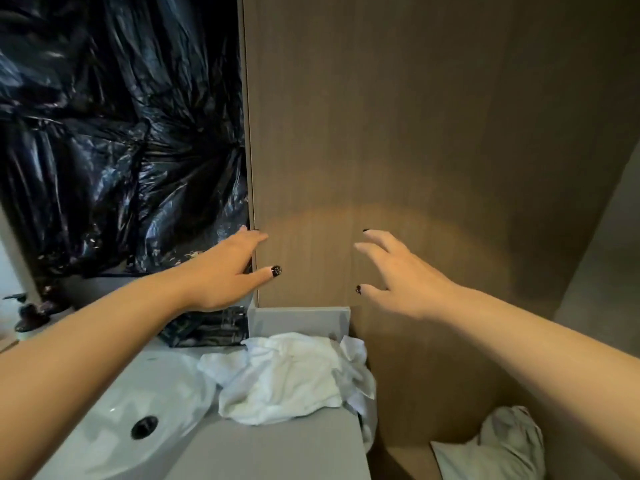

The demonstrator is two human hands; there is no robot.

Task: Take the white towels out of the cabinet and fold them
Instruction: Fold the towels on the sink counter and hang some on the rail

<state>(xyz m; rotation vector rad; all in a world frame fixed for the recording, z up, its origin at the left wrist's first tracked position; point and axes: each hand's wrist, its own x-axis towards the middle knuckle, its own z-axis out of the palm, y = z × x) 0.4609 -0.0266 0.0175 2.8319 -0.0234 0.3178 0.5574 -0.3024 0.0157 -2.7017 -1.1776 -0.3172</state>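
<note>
Risks, from the left: black plastic sheeting (114, 140) crowds the cabinet door (398, 133) edge, where the left hand (225, 271) reaches with an open, empty grip, so a swinging door could snag it. Below, rumpled white towels (287, 375) lie heaped on the grey tabletop (277, 452) beside the sink (114, 410), near its right edge, likely to slide off. Right hand (401, 275), fingers spread and holding nothing, hovers by the door with open room rightward.
</note>
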